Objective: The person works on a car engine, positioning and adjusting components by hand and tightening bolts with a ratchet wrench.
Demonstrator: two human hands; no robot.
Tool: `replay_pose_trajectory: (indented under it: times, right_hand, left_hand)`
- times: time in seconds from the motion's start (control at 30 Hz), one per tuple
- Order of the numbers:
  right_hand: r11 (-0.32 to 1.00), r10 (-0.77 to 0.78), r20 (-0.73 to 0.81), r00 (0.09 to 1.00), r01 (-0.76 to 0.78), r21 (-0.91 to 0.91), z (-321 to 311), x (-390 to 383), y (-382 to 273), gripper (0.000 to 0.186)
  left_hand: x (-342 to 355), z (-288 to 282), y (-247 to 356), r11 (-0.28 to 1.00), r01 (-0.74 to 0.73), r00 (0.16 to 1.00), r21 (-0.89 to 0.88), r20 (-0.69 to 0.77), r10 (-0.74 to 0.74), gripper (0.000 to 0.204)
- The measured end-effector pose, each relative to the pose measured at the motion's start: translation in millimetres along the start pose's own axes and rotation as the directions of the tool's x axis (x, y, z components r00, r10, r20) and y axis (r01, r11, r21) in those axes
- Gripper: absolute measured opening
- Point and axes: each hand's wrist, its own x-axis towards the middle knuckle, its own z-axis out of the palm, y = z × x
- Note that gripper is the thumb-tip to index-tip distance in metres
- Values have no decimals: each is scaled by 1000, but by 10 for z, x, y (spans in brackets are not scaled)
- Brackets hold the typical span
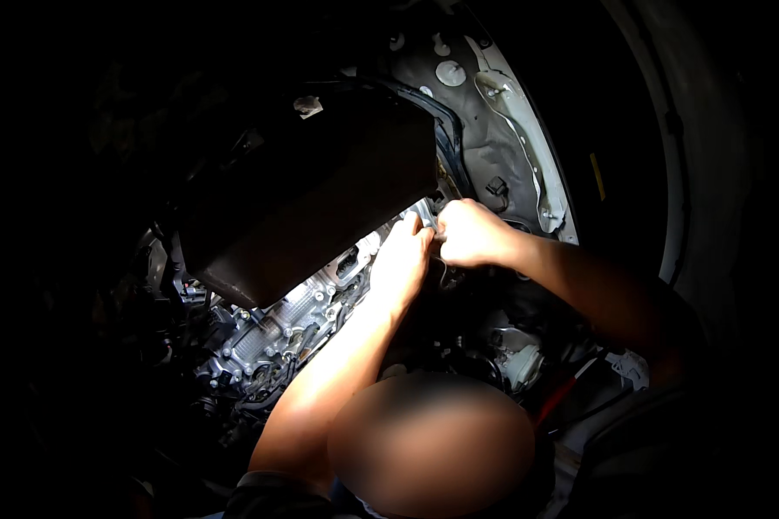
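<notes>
My left hand [399,262] reaches up to the far right end of a silver metal engine [294,322]. Its fingers are bent and pressed together against a bright metal part [421,210]. Right beside it, my right hand [469,233] is curled closed, its fingers turned toward the left hand's fingertips. Whatever lies between the fingers of either hand is hidden. A thin cable [445,275] hangs just below the two hands. Behind them, a large dark box-shaped panel [320,186] overhangs the engine.
Black hoses [450,130] run along the inner body wall, beside a pale metal bracket [528,143]. A small connector [496,186] sits right of my hands. Below them are a whitish rounded part [521,365] and a red rod-like thing [561,400]. The surroundings are very dark.
</notes>
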Motion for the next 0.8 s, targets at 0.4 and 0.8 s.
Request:
replay_pose_trajectory:
  times: [0.4, 0.8]
  right_hand:
    - [719, -337, 255, 907, 422, -552, -60, -43, -155, 6]
    - [559, -578, 204, 790, 566, -606, -44, 19, 51, 13]
  left_hand:
    - [-34, -22, -78, 998, -64, 997, 12, 48, 64, 16]
    - [-9, -7, -59, 985, -78, 991, 153, 116, 60, 17]
